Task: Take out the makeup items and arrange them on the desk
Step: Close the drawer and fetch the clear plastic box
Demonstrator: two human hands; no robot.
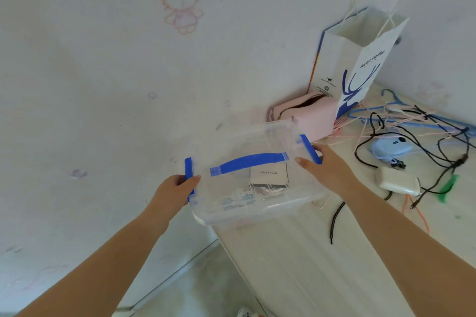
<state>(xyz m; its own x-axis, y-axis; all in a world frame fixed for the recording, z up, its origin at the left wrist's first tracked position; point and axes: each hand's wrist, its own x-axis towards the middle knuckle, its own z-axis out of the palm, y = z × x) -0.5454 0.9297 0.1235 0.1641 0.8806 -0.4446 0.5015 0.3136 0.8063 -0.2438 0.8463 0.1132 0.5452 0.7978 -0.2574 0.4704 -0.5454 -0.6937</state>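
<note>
- A clear plastic storage box (247, 175) with a blue carry handle (248, 161) on its lid is sitting at the near-left edge of the white desk (322, 265), partly overhanging it.
- The left hand (172, 192) is gripping the box's end at 9 o'clock, fingers curling over the blue latch (188, 174) there.
- The right hand (328, 168) is lying against the end at 3 o'clock, fingers nearly straight, touching the other blue latch (310, 149); nothing is being pinched.
- Through the lid, a small white carton (269, 175) and some flat blue-grey items (237, 201), too blurred to name, are showing inside.
- At 1 o'clock from the box, a pink pouch (309, 114) is lying unzipped, with a white paper coffee bag (360, 64) standing just behind it.
- At 3 o'clock, black cables (412, 136), blue hangers (401, 121), a pale blue gadget (390, 148) and a white charger (396, 180) are lying tangled.
</note>
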